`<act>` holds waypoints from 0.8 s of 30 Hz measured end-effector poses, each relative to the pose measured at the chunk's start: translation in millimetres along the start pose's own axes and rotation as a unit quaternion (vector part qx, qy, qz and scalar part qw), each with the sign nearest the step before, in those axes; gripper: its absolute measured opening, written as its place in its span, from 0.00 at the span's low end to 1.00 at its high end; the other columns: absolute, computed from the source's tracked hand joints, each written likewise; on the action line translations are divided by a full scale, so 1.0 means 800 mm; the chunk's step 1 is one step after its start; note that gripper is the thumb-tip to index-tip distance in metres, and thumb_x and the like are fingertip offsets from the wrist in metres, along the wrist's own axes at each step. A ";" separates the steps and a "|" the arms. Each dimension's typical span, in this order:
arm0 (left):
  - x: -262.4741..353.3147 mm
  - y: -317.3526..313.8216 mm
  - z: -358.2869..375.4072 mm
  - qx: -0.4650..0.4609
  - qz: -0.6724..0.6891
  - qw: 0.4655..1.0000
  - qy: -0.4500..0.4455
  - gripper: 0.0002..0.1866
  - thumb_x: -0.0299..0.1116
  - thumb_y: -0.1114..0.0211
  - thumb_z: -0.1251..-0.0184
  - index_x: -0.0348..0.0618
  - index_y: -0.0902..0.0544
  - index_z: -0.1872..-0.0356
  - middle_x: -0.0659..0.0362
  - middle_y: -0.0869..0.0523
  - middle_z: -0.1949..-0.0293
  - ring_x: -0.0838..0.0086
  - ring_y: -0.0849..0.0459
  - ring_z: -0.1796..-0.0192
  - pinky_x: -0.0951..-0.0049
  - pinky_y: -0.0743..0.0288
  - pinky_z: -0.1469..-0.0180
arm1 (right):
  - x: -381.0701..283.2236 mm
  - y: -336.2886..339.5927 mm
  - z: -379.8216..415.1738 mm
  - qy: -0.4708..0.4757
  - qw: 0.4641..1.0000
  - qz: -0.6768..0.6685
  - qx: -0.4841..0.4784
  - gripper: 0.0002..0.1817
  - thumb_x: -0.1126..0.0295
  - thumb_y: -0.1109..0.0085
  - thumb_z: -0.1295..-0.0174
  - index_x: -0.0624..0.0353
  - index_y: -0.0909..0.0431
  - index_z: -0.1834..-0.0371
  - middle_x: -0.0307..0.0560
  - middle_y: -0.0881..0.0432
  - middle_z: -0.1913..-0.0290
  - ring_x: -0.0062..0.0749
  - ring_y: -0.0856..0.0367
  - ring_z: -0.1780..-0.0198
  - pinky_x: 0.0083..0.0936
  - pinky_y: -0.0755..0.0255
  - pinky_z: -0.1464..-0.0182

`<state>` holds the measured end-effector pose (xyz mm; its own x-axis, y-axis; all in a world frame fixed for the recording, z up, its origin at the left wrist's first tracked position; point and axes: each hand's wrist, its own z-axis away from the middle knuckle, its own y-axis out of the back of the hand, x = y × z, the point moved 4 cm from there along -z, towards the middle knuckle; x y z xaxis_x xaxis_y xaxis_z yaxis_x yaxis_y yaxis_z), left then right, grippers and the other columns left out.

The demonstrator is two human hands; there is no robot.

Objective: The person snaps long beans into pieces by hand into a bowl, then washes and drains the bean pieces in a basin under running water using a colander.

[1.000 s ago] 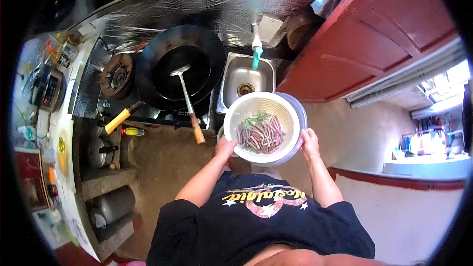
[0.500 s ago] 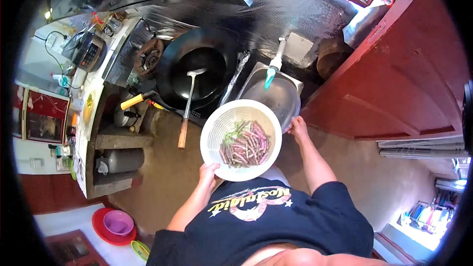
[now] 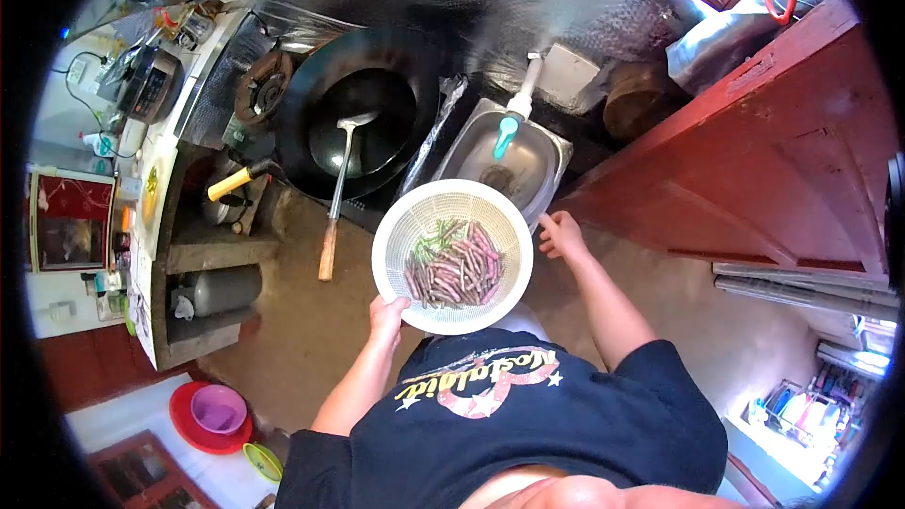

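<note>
My left hand [image 3: 387,317] is closed on the near left rim of a white plastic colander [image 3: 391,269]. Cut purple and green bean pods [image 3: 462,269] lie in a heap inside it. Beside the colander's right edge is my right hand [image 3: 563,236], its fingers curled by the front corner of the metal sink [image 3: 533,155]. What those fingers grip, if anything, is hidden. The colander hangs in front of the sink and covers part of its front. Over the sink, a tap with a teal spout [image 3: 506,137] points down toward the drain.
Left of the sink sits a large black wok [image 3: 377,94], a metal spatula [image 3: 343,174] resting in it with the wooden handle sticking out. A yellow-handled utensil [image 3: 231,184] juts from the left. A red cabinet door [image 3: 754,160] stands to the right.
The view has shifted slightly. The smooth grey surface seen in the sink area is gone from sight, and the drain now shows. My left hand keeps hold of the colander.
</note>
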<state>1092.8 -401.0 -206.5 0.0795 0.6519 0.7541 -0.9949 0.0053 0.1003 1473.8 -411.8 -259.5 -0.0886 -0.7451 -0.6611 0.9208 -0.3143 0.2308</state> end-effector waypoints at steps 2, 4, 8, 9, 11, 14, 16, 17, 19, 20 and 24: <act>0.004 0.000 0.000 0.001 -0.001 1.000 0.014 0.17 0.20 0.45 0.55 0.31 0.24 0.60 0.53 0.18 0.66 0.66 0.18 0.66 0.70 0.24 0.65 | -0.017 -0.007 -0.029 -0.037 0.999 0.008 -0.019 0.24 0.55 0.44 0.47 0.63 0.33 0.56 0.51 0.23 0.69 0.35 0.22 0.79 0.31 0.27 0.81; 0.015 -0.001 0.008 0.014 -0.010 0.999 0.029 0.17 0.20 0.46 0.54 0.31 0.24 0.59 0.53 0.18 0.65 0.66 0.19 0.65 0.70 0.24 0.62 | -0.025 -0.024 -0.053 -0.073 0.996 0.017 -0.046 0.25 0.56 0.43 0.49 0.63 0.33 0.54 0.53 0.23 0.68 0.37 0.21 0.79 0.32 0.27 0.81; 0.012 0.010 0.014 0.030 -0.024 0.999 -0.012 0.18 0.20 0.46 0.55 0.31 0.24 0.58 0.53 0.18 0.64 0.66 0.18 0.65 0.70 0.24 0.62 | 0.008 -0.035 -0.121 -0.098 0.995 -0.036 -0.006 0.26 0.60 0.43 0.50 0.62 0.34 0.50 0.56 0.23 0.67 0.40 0.20 0.78 0.35 0.26 0.80; 0.014 0.014 0.021 0.033 -0.027 0.999 -0.011 0.18 0.20 0.46 0.55 0.31 0.24 0.58 0.53 0.18 0.64 0.66 0.18 0.65 0.70 0.24 0.62 | 0.023 -0.035 -0.134 -0.100 0.990 -0.095 -0.016 0.26 0.61 0.44 0.50 0.61 0.35 0.50 0.56 0.23 0.66 0.41 0.20 0.77 0.35 0.26 0.80; 0.021 0.014 0.028 0.054 0.004 0.998 -0.010 0.17 0.18 0.46 0.56 0.30 0.23 0.60 0.54 0.18 0.65 0.69 0.19 0.64 0.73 0.26 0.61 | 0.022 -0.011 -0.109 -0.087 0.990 -0.106 -0.007 0.23 0.65 0.46 0.49 0.60 0.36 0.49 0.54 0.23 0.66 0.41 0.20 0.78 0.34 0.26 0.81; 0.023 0.013 0.035 0.038 0.030 0.999 0.022 0.18 0.19 0.46 0.56 0.31 0.23 0.59 0.55 0.18 0.64 0.70 0.19 0.63 0.73 0.26 0.60 | 0.042 0.015 -0.073 -0.044 0.987 -0.146 -0.052 0.21 0.68 0.48 0.49 0.60 0.36 0.50 0.52 0.23 0.67 0.39 0.20 0.78 0.31 0.26 0.83; 0.041 0.005 0.042 0.035 -0.002 0.999 0.003 0.18 0.19 0.45 0.56 0.31 0.23 0.59 0.55 0.18 0.64 0.70 0.19 0.63 0.73 0.26 0.60 | 0.056 0.022 -0.055 -0.070 0.987 -0.139 -0.039 0.21 0.71 0.49 0.52 0.57 0.35 0.51 0.47 0.23 0.69 0.35 0.21 0.78 0.30 0.27 0.81; 0.051 -0.002 0.041 0.037 -0.032 0.999 -0.017 0.18 0.19 0.45 0.56 0.32 0.23 0.59 0.55 0.18 0.63 0.71 0.19 0.62 0.74 0.27 0.60 | 0.059 0.022 -0.051 -0.071 0.987 -0.141 -0.040 0.21 0.71 0.49 0.52 0.57 0.35 0.51 0.47 0.23 0.69 0.35 0.21 0.78 0.30 0.27 0.81; 0.069 -0.009 0.030 0.033 -0.138 0.987 -0.078 0.22 0.20 0.45 0.60 0.31 0.25 0.57 0.55 0.19 0.64 0.69 0.20 0.63 0.73 0.26 0.59 | 0.073 0.019 -0.039 -0.069 0.990 -0.120 -0.029 0.21 0.72 0.50 0.53 0.57 0.35 0.52 0.46 0.24 0.71 0.33 0.22 0.79 0.26 0.28 0.83; 0.065 -0.002 0.007 0.024 -0.199 0.969 -0.143 0.22 0.21 0.45 0.60 0.33 0.27 0.56 0.55 0.19 0.63 0.70 0.20 0.63 0.73 0.26 0.58 | 0.080 0.016 -0.035 -0.074 0.989 -0.122 -0.033 0.21 0.72 0.50 0.53 0.57 0.35 0.52 0.46 0.24 0.71 0.33 0.22 0.79 0.26 0.28 0.83; 0.180 -0.065 0.020 0.022 -0.429 0.883 -0.191 0.28 0.27 0.43 0.56 0.39 0.35 0.48 0.42 0.21 0.57 0.55 0.21 0.54 0.63 0.27 0.54 | 0.073 0.008 -0.005 -0.023 0.986 -0.164 -0.033 0.21 0.74 0.51 0.51 0.61 0.36 0.50 0.50 0.22 0.69 0.34 0.22 0.83 0.25 0.30 0.88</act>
<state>1156.9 -319.2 -92.8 0.8258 0.1187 0.5513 -0.5556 0.3383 0.7595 1475.9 -454.5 -299.7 -0.4020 -0.6355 -0.6592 0.8618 -0.5058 -0.0380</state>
